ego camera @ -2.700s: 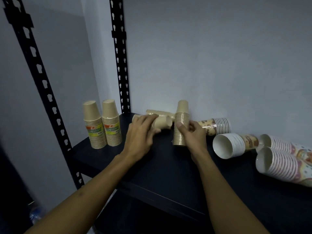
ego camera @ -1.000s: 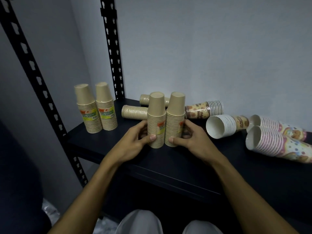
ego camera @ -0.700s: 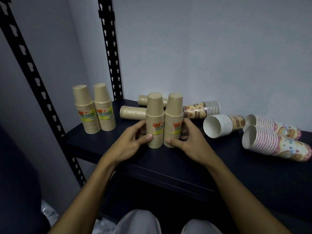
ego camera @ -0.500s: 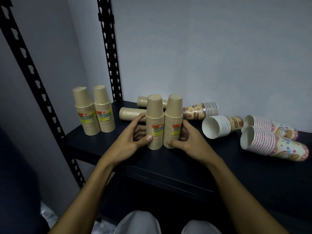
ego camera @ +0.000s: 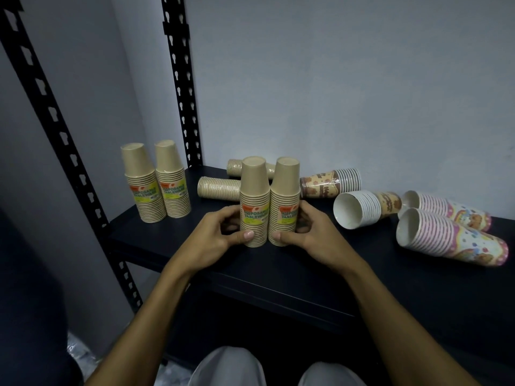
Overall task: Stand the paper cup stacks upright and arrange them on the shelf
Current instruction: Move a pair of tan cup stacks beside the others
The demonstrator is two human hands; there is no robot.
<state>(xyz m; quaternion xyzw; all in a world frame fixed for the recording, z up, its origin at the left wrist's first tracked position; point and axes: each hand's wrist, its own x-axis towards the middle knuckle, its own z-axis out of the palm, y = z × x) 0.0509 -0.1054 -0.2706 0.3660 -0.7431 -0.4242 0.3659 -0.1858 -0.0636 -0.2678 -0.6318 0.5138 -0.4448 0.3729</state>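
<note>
Two brown paper cup stacks stand upright side by side at the middle of the black shelf (ego camera: pixel 172 246). My left hand (ego camera: pixel 214 235) grips the left stack (ego camera: pixel 254 196) near its base. My right hand (ego camera: pixel 309 232) grips the right stack (ego camera: pixel 284 196) the same way. Two more upright brown stacks (ego camera: pixel 156 182) stand at the shelf's left end. Behind the held pair lie two brown stacks on their sides (ego camera: pixel 218 187). To the right lie a brown patterned stack (ego camera: pixel 330 183), a white-rimmed stack (ego camera: pixel 362 208) and two pink patterned stacks (ego camera: pixel 451 238).
Black perforated uprights (ego camera: pixel 181 87) rise at the back left and front left of the shelf. A grey wall stands close behind the shelf. My knees show below the shelf's front edge.
Earlier my left hand reached for a lying stack while my right held one upright. Now both stacks stand together nearer the front, both hands around them; hardly any motion in the last second.
</note>
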